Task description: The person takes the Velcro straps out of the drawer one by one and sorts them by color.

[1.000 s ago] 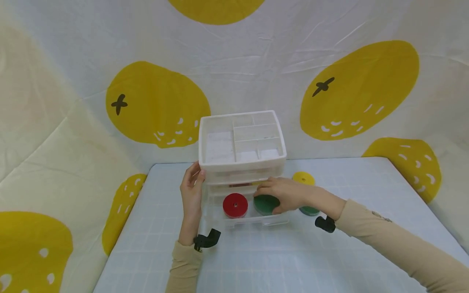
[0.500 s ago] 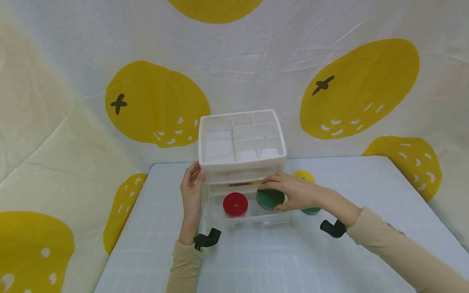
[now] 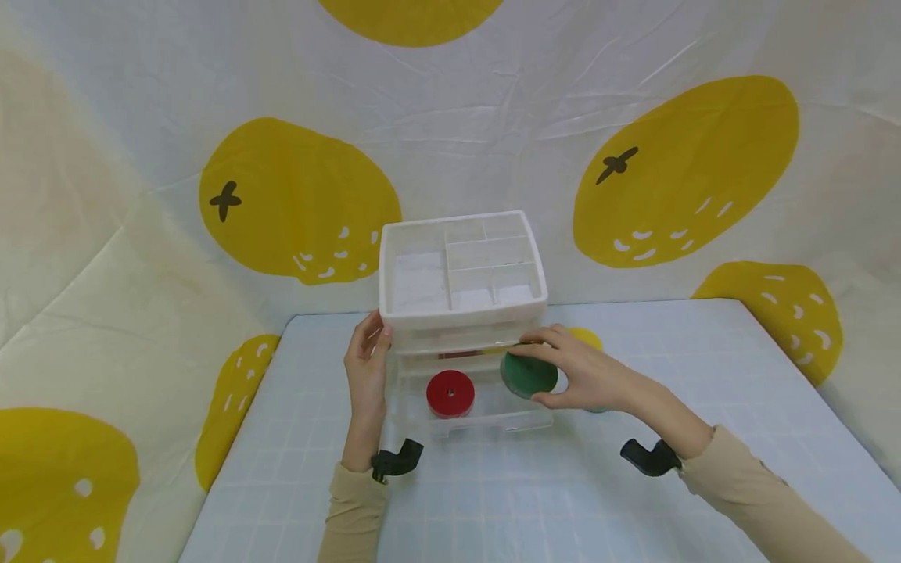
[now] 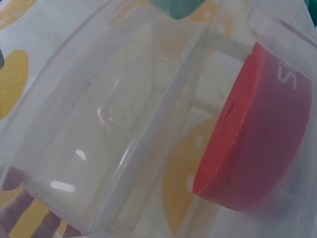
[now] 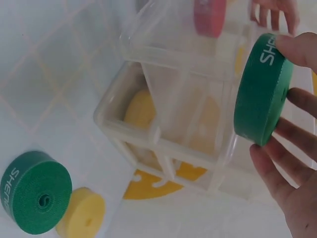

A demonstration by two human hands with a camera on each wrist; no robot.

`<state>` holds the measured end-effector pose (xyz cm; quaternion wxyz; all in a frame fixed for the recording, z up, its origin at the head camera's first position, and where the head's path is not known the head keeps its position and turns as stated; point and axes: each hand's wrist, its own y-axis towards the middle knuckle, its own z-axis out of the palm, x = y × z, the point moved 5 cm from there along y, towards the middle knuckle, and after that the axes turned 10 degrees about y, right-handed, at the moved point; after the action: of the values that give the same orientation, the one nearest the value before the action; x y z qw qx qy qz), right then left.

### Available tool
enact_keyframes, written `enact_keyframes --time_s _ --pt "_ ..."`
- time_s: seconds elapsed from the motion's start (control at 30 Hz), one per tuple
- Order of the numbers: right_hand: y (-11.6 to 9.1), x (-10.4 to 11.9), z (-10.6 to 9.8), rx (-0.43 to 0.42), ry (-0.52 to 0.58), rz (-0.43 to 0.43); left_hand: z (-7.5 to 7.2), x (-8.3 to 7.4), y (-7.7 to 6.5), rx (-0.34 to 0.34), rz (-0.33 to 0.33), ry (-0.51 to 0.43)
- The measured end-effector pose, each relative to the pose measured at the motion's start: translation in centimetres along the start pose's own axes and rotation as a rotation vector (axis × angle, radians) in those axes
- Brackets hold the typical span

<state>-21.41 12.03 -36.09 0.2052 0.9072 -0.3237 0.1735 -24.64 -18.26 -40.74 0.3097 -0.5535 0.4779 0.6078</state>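
Observation:
My right hand (image 3: 587, 371) grips a green roll of woven tape (image 3: 528, 377) between thumb and fingertips, over the right end of a pulled-out clear drawer (image 3: 457, 424). In the right wrist view this roll (image 5: 260, 89) stands on edge, white lettering on its rim. A red roll (image 3: 439, 395) lies in the drawer's left half; its woven side (image 4: 272, 129) shows through plastic in the left wrist view. My left hand (image 3: 367, 371) rests against the left side of the white drawer organizer (image 3: 464, 320), fingers extended along it and thumb near the front corner.
Right of the organizer, a second green roll (image 5: 37, 193) and a yellow roll (image 5: 81, 213) lie on the checked tablecloth (image 3: 479, 500). The organizer's top tray has several compartments. Behind stands a fruit-print cloth (image 3: 493, 141).
My right hand has lifted the green roll from the drawer floor and drawn it up and to the right. The left hand and red roll stay put.

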Motion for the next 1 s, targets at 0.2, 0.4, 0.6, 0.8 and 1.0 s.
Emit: enact_keyframes --time_s 0.2,0.4,0.6,0.8,1.0 --pt "-1.5 -0.5 -0.4 -0.072 -0.003 0.010 0.0 0.0 -0.1 -0.003 -0.014 0.014" --pt "-3.2 -1.4 -0.6 -0.136 -0.011 0.025 0.0 0.0 -0.1 0.000 -0.010 0.015" --pt "-5.0 -2.6 -0.4 -0.171 -0.006 0.121 0.0 0.1 -0.1 0.007 -0.008 0.018" --pt "-7.0 -4.0 -0.1 -0.231 -0.009 0.224 0.1 0.2 -0.1 0.012 -0.013 0.016" --pt "-8.9 -5.7 0.0 -0.318 -0.056 0.234 0.1 0.2 -0.1 0.013 -0.010 0.013"
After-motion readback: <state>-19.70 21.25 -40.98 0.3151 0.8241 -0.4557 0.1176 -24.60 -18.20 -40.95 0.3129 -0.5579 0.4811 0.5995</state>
